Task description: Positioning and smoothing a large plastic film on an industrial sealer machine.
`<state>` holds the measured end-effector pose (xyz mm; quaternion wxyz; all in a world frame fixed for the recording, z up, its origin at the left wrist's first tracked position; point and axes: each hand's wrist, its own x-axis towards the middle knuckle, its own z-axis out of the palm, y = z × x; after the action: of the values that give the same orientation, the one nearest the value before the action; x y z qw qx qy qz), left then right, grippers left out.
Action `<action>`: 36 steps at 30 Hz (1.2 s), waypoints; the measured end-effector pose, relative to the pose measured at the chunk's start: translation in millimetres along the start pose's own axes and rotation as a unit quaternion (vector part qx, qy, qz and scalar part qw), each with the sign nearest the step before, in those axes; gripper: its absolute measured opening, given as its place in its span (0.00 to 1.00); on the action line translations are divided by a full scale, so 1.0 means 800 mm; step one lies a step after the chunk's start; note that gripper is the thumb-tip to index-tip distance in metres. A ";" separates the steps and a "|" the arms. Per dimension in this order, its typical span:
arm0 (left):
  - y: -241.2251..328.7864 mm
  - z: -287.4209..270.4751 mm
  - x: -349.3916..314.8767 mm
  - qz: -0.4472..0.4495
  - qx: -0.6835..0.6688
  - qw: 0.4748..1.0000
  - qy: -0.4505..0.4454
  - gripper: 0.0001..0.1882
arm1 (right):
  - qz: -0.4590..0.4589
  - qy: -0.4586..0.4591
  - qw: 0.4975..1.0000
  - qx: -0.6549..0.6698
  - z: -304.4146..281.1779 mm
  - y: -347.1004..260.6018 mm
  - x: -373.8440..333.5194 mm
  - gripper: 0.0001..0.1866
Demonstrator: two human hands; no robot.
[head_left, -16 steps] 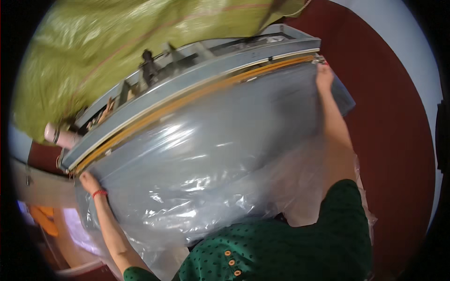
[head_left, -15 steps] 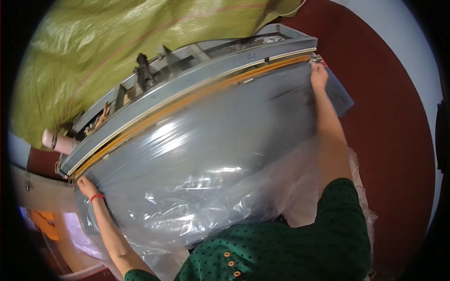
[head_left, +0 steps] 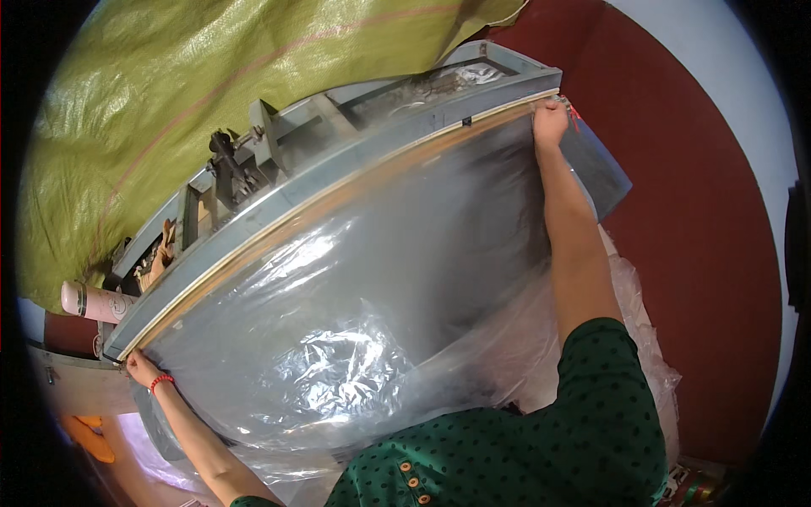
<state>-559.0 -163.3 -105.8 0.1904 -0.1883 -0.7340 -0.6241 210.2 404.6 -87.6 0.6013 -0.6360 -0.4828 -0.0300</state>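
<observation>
A wide sheet of clear plastic film [head_left: 342, 279] lies stretched over a grey, sloping surface and runs down to my body, shiny and wrinkled near the middle. My left hand [head_left: 144, 368], with a red bracelet at its wrist, pinches the film's far left corner beside the end of a long grey metal bar [head_left: 338, 179]. At the bar's far right end, my right hand [head_left: 551, 124] is closed on the other corner. Between the hands the film's edge runs along the bar, over an orange-brown strip [head_left: 372, 175]. The fingertips of both hands are partly hidden.
Behind the bar is an open metal frame with a dark metal mechanism [head_left: 230, 165] and small scraps. A pink bottle [head_left: 95, 302] lies at the left. Yellow-green woven sheeting [head_left: 186, 93] covers the back. Crumpled film [head_left: 629, 313] hangs at the right, above a dark red floor [head_left: 701, 253].
Both hands have brought the film's far edge up against the bar. The orange-brown strip, plainly seen before, now shows dimly through the film. My view has shifted slightly.
</observation>
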 end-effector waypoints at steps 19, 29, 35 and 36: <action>0.113 -0.063 -0.045 -0.003 -0.005 0.978 -0.209 0.05 | -0.033 -0.222 0.974 0.018 -0.152 -0.070 0.025 0.14; 0.301 -0.136 -0.160 -0.057 -0.149 0.942 -0.295 0.02 | -0.198 -0.278 0.929 0.142 -0.202 -0.320 -0.146 0.16; 0.327 -0.181 -0.174 0.071 -0.078 0.941 -0.322 0.04 | -0.446 -0.507 0.625 0.393 -0.225 -0.527 -0.431 0.22; 0.334 -0.185 -0.174 0.142 -0.011 0.933 -0.332 0.06 | -0.441 -0.497 0.621 0.417 -0.221 -0.539 -0.470 0.19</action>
<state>-295.7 -274.7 69.8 0.0207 -0.4891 -0.7140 -0.5005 -174.3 -34.8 45.9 0.3849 0.0534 -0.8913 0.2338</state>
